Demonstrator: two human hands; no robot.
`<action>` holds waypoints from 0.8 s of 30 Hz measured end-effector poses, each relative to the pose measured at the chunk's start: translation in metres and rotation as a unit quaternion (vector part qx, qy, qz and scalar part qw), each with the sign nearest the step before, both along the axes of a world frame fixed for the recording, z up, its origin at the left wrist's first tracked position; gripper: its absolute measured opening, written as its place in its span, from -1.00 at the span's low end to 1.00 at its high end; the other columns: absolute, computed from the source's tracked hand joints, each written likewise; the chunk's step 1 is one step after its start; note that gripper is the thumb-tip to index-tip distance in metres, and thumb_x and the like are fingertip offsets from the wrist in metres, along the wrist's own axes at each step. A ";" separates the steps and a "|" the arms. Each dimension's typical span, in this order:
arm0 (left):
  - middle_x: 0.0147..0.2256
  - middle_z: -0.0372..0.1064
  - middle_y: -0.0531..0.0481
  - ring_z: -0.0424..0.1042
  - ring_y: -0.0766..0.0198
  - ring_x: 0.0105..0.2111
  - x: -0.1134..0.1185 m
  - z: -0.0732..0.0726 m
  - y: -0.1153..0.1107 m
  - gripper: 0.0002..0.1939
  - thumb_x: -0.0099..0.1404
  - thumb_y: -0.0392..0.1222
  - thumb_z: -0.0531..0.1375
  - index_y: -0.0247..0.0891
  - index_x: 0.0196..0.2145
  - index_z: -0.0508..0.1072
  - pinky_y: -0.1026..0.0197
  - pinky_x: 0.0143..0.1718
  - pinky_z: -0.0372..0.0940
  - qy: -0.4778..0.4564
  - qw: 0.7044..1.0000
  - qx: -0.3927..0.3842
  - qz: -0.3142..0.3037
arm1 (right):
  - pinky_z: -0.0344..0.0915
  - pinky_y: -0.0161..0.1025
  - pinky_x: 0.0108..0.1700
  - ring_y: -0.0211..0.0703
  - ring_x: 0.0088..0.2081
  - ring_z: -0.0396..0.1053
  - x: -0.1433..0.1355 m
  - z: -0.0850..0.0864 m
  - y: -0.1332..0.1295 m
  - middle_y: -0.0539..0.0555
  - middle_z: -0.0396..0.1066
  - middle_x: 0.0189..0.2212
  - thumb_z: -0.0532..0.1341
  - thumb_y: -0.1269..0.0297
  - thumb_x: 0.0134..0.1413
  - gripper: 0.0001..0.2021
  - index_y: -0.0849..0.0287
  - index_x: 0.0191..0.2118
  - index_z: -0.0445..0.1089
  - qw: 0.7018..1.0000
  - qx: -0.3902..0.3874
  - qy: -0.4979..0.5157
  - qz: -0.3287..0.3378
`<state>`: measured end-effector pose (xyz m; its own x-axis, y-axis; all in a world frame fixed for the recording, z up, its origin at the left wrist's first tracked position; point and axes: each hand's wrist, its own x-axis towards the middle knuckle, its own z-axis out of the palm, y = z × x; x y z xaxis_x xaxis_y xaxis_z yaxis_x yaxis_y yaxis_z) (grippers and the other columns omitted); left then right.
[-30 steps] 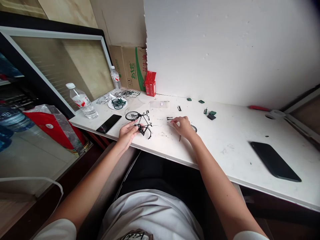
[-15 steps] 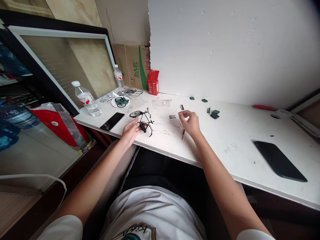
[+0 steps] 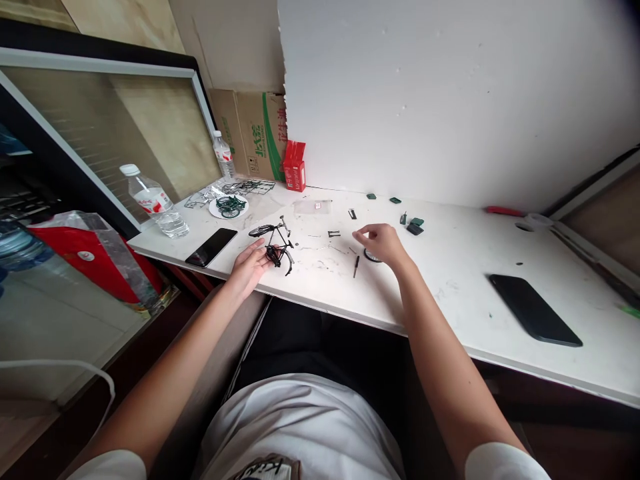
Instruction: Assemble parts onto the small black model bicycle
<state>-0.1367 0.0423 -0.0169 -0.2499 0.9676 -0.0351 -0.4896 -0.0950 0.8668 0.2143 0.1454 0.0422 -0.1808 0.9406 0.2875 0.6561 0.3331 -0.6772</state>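
Note:
My left hand [image 3: 250, 267] grips a small black model bicycle [image 3: 275, 243], tilted, with one wheel on its far left end and a bare curved fender at the other end. My right hand [image 3: 383, 244] is just above the table, thumb and fingers pinched together; whether something tiny is between them I cannot make out. Partly hidden below that hand lies a small loose wheel [image 3: 370, 256]. Beside it on the table are a dark slim tool like a small knife [image 3: 356, 267] and a small black forked part [image 3: 334, 234]. Another small black part [image 3: 353, 214] lies farther back.
Green and dark pieces [image 3: 415, 227] lie to the right. A black phone-like slab [image 3: 535, 310] rests at far right, a phone [image 3: 211, 247] at left. Water bottles [image 3: 155, 203], a white plate [image 3: 213, 212] with green parts and a red box [image 3: 295, 167] stand at the back left.
The view has shifted a little to the right. My right hand has moved right relative to the table things, uncovering the slim tool and part of the wheel. My left hand still holds the bicycle.

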 end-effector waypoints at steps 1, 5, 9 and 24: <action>-0.10 0.62 -0.21 0.62 0.05 0.00 0.000 0.000 0.000 -0.42 0.13 -0.18 0.49 -0.24 0.07 0.44 -0.09 0.17 0.37 -0.003 1.000 0.000 -0.002 | 0.21 -0.18 -0.33 -0.19 -0.50 0.22 0.000 -0.001 -0.001 -0.01 0.32 -0.59 0.37 0.06 0.17 -0.73 0.17 -0.26 0.68 0.999 -0.023 -0.021 0.025; -0.11 0.63 -0.23 0.63 0.06 -0.03 0.000 0.000 0.000 -0.44 0.14 -0.24 0.47 -0.27 0.08 0.45 -0.09 0.15 0.40 -0.015 1.000 -0.005 -0.004 | 0.28 -0.21 -0.30 -0.15 -0.38 0.39 -0.011 -0.005 -0.011 0.09 0.58 -0.32 0.43 0.20 0.11 -0.82 0.13 -0.20 0.71 0.991 -0.073 -0.092 0.058; -0.11 0.63 -0.25 0.64 0.06 -0.03 0.000 0.001 0.000 -0.45 0.16 -0.29 0.44 -0.28 0.10 0.45 -0.09 0.16 0.42 -0.028 1.000 -0.010 0.000 | 0.28 -0.22 -0.31 -0.12 -0.33 0.45 -0.024 -0.008 -0.016 0.12 0.63 -0.22 0.39 0.27 0.19 -0.89 0.11 -0.22 0.69 0.983 -0.076 -0.165 0.038; -0.14 0.63 -0.22 0.63 0.13 -0.06 -0.002 0.004 0.001 -0.67 0.30 -0.41 0.26 -0.31 0.02 0.57 0.16 -0.02 0.52 -0.005 0.999 -0.050 0.014 | 0.29 -0.28 -0.24 -0.11 -0.24 0.54 -0.033 -0.011 -0.023 0.19 0.64 -0.11 0.18 0.23 0.47 -0.79 0.18 -0.04 0.55 0.979 -0.042 -0.180 0.082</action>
